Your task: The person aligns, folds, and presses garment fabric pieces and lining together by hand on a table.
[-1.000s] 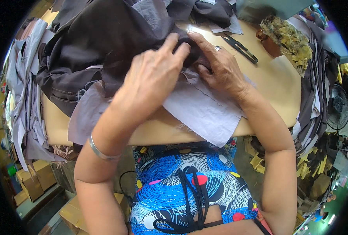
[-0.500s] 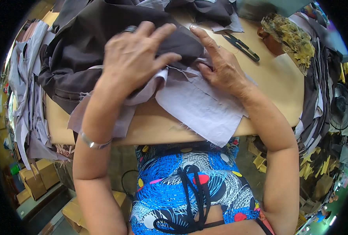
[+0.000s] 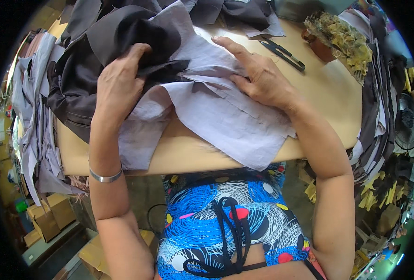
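A dark brown cloth piece (image 3: 76, 93), sewn to pale grey-lilac cloth (image 3: 225, 109), lies bunched over the left half of the table. My left hand (image 3: 120, 81) is closed on a fold of the dark cloth, its fingertips partly lost in the fabric. Over on the right, my right hand (image 3: 265, 77) rests on the pale cloth. Its index finger is stretched out and the thumb stands apart, while the other fingers are hidden under the palm. Black thread snips (image 3: 283, 53) lie on the table beyond my right hand.
The tan table (image 3: 328, 100) has its front edge near my body. A brown container with yellowish scraps (image 3: 340, 39) stands at the back right. Pale cloth strips (image 3: 32, 107) hang at the left; dark cloth pieces (image 3: 377, 112) hang at the right. Cardboard boxes (image 3: 51, 217) sit below left.
My left hand has moved left and closed on the dark cloth, drawing it back off the pale cloth, which now shows more widely. My right hand has shifted slightly left and stays on the pale cloth.
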The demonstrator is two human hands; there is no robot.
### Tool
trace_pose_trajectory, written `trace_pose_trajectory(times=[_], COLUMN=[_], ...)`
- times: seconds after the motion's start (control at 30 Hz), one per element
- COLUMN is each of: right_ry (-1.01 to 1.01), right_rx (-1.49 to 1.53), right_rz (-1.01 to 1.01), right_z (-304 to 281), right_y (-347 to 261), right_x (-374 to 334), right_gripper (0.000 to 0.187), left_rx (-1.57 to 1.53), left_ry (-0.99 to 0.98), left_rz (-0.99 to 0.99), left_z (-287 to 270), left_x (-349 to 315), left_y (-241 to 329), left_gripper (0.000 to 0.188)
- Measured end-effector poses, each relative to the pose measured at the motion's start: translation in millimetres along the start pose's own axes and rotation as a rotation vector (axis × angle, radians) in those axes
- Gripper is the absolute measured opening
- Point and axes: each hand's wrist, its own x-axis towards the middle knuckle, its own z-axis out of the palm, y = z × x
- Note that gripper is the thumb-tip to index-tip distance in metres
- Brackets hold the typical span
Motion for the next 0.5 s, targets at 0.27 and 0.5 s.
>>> trace_pose_trajectory(times=[0.27,0.5], right_ry=[-0.140,-0.068], right_rx=[0.076,0.074], right_rz=[0.055,0.099], right_z=[-21.0,0.1], right_y=[2.7,4.5], right_x=[0.0,2.1], right_gripper=[0.074,0.073], left_rx=[-0.041,0.085], left_ry=[-0.256,-0.070], left_rz=[0.094,0.216], left_z=[-29.7,-14.1], left_x=[-59.7,-90.4], left_y=[28.6,6.3], left_gripper=[0.066,0.034])
